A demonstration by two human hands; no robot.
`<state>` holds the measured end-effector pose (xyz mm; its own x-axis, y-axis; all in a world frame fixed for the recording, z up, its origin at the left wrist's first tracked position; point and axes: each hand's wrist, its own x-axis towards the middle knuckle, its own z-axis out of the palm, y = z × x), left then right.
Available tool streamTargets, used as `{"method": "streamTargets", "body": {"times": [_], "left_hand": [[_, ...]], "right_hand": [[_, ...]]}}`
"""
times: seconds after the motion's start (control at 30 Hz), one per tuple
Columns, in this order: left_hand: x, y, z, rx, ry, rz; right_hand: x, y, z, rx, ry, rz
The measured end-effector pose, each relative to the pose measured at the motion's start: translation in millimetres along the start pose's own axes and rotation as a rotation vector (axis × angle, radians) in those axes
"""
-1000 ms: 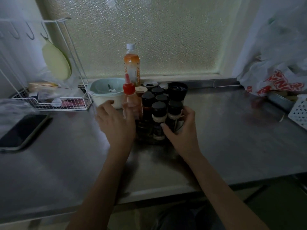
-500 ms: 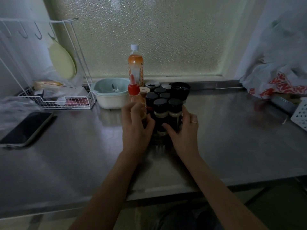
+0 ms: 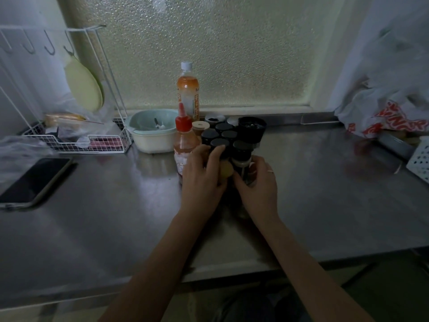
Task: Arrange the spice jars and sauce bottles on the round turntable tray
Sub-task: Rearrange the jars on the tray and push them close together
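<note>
Several black-lidded spice jars (image 3: 224, 133) stand packed together at the middle of the steel counter, and the tray under them is hidden. A red-capped sauce bottle (image 3: 185, 145) stands at their left, with a tall orange bottle (image 3: 188, 94) behind. My left hand (image 3: 200, 175) curls its fingers over the front left jar (image 3: 218, 144). My right hand (image 3: 258, 182) grips the front right jar (image 3: 242, 156) by its body. A larger black cup-shaped lid (image 3: 251, 130) sits at the back right of the cluster.
A pale bowl (image 3: 151, 138) and a white wire rack (image 3: 76, 142) sit at the left, with a phone (image 3: 34, 180) nearer the left edge. A plastic bag (image 3: 385, 112) and a white basket (image 3: 421, 159) are at the right. The counter's front edge (image 3: 209, 273) runs below my forearms.
My left hand has moved right, from beside the sauce bottle onto the front left jar. My right hand has wrapped further round the front right jar.
</note>
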<state>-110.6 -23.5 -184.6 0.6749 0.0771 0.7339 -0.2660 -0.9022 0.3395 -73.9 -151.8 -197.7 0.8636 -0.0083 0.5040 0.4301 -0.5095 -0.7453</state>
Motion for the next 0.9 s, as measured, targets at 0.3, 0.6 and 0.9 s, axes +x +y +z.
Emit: {"method": "streamTargets", "body": {"times": [0.3, 0.6, 0.9], "left_hand": [[3.1, 0.4, -3.8, -0.081, 0.068, -0.191], [4.0, 11.1, -14.1, -0.277, 0.176, -0.303], [3.5, 3.9, -11.1, -0.022, -0.022, -0.117]], "right_hand": [[-5.0, 0.1, 1.3, -0.082, -0.043, -0.075], [-4.0, -3.8, -5.5, 0.023, 0.013, -0.076], [-0.7, -4.3, 2.5, -0.126, -0.118, -0.005]]}}
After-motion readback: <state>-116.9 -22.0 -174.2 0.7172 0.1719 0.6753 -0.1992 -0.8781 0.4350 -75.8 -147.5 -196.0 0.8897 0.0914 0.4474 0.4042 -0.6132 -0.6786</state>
